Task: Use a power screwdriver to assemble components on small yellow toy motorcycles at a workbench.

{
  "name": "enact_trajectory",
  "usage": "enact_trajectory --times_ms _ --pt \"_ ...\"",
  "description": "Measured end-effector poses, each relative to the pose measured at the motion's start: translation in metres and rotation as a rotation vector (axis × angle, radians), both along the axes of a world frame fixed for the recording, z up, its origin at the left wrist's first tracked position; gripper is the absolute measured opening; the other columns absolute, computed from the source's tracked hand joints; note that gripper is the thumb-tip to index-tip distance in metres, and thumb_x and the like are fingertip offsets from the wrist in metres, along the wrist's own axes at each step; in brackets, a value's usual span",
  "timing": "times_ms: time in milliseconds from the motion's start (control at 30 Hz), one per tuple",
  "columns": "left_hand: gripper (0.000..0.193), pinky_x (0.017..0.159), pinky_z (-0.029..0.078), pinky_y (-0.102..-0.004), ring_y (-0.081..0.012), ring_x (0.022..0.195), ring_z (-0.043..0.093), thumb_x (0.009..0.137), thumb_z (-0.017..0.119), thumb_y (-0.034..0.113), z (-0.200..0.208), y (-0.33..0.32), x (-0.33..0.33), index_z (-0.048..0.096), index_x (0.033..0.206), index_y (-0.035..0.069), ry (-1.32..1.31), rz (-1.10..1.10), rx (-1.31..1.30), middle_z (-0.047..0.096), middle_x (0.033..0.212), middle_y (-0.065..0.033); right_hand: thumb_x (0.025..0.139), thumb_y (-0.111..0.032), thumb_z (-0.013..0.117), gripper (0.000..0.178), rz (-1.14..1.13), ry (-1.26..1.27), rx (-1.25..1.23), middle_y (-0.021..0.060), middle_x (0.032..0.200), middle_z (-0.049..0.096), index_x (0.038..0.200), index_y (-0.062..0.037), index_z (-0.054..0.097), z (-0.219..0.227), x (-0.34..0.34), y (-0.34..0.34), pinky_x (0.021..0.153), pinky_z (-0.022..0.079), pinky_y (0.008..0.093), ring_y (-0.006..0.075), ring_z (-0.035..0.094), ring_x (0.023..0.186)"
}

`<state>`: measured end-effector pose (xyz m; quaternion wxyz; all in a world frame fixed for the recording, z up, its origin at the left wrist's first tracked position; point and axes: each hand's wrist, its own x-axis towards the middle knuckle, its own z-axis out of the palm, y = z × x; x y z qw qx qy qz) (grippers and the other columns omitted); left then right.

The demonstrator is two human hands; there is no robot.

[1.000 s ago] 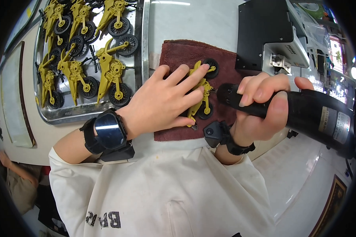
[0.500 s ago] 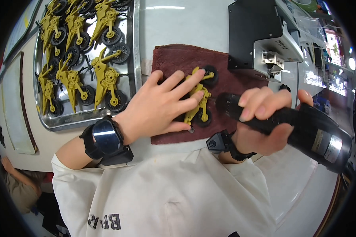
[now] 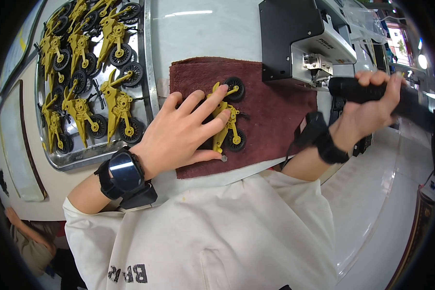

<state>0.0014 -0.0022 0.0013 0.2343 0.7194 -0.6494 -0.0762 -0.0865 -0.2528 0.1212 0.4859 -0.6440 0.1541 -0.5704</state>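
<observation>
A yellow toy motorcycle [image 3: 233, 115] with black wheels lies on its side on a dark red cloth [image 3: 270, 130]. My left hand [image 3: 179, 130] steadies it: the fingertips press on its yellow body and the thumb sits at its lower end, by a small grey piece. Part of the toy is hidden under these fingers. Over to the right, my right hand [image 3: 372, 104] is wrapped round a black electric screwdriver [image 3: 353, 90]. The screwdriver's front end points left, close to the metal outlet of a black and silver screw feeder [image 3: 290, 43]; whether they touch cannot be told.
A metal tray [image 3: 150, 72] with several similar yellow toy motorcycles [image 3: 118, 104] stands on the left of the table. Plastic bags [image 3: 367, 29] and other items crowd the far right. At the lower left another person's arm [image 3: 31, 232] shows.
My right hand has swung the electric screwdriver away from the toy motorcycle, to the right and up toward the screw feeder. The left hand stays on the toy; the whole view has shifted slightly.
</observation>
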Motion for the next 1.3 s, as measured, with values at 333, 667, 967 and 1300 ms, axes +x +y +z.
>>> enact_trajectory --times_ms 333,667,967,1300 --pt "0.071 0.082 0.037 -0.0380 -0.0270 0.106 0.046 0.060 0.074 0.048 -0.005 0.000 0.001 0.052 0.117 0.012 0.041 0.015 -0.024 0.034 0.143 -0.0105 0.089 -0.038 0.054 0.058 0.766 -0.093 -0.100 0.0041 0.067 0.045 0.128 -0.0008 0.032 -0.034 -0.037 0.109 0.049 0.040 0.0288 0.0148 0.046 0.050" --pt "0.070 0.081 0.038 -0.0380 -0.0261 0.108 0.046 0.059 0.076 0.043 -0.006 -0.002 0.001 0.052 0.118 0.013 0.035 -0.013 -0.031 0.033 0.144 -0.0105 0.089 -0.030 0.058 0.061 0.848 0.079 -0.115 0.0110 0.075 0.053 0.132 -0.0039 0.023 -0.055 -0.038 0.124 0.055 0.047 0.0342 0.0216 0.053 0.053" --pt "0.070 0.080 0.038 -0.0377 -0.0256 0.108 0.045 0.057 0.077 0.039 -0.011 0.003 -0.001 0.052 0.118 0.014 0.036 0.016 -0.020 0.034 0.144 -0.0096 0.088 -0.019 0.061 0.056 1.017 0.204 -0.111 0.0113 0.079 0.054 0.130 -0.0085 0.026 -0.057 -0.027 0.120 0.058 0.047 0.0368 0.0203 0.055 0.058" --pt "0.069 0.081 0.038 -0.0378 -0.0258 0.109 0.045 0.059 0.076 0.041 -0.009 0.003 0.001 0.052 0.118 0.014 0.036 0.009 -0.015 0.035 0.142 -0.0097 0.088 -0.030 0.060 0.057 0.947 0.174 -0.165 0.0103 0.075 0.051 0.126 -0.0030 0.027 -0.062 -0.026 0.119 0.055 0.047 0.0369 0.0192 0.053 0.053"
